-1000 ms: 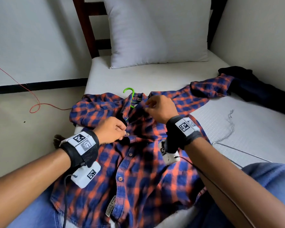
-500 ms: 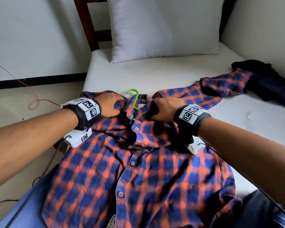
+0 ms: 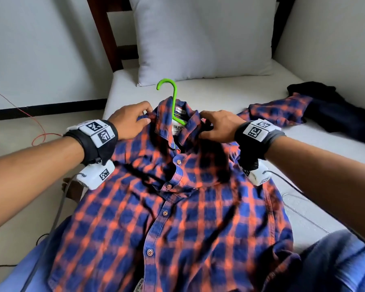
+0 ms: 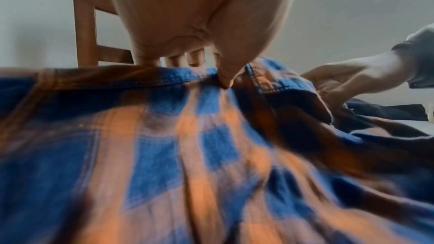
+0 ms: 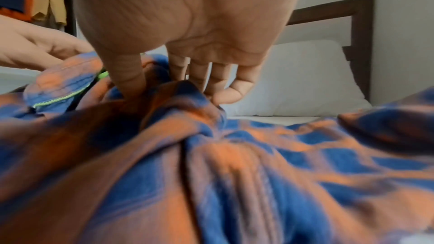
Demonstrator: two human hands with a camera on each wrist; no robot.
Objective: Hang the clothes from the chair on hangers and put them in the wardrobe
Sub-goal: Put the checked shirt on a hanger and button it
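Now your left hand [image 3: 129, 121] and right hand [image 3: 218, 127] have moved from the buttons to pinch the shirt [image 3: 177, 218] shoulders, so the hanger [image 3: 170, 98] seems seated.

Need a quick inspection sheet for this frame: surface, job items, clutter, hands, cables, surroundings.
Surface: white bed, bare sheet beyond the shirt.
Job's things: plaid shirt spread front-up, partly buttoned; green hanger inside it, hook out past the collar.
Clutter: dark garment at the right edge; wire hanger on the sheet.
Grippers: left hand pinches the left shoulder; right hand grips cloth beside the collar.
Cables: red wire on the floor; wrist-camera leads.
Surroundings: pillow, wooden headboard, walls; wardrobe unclear.
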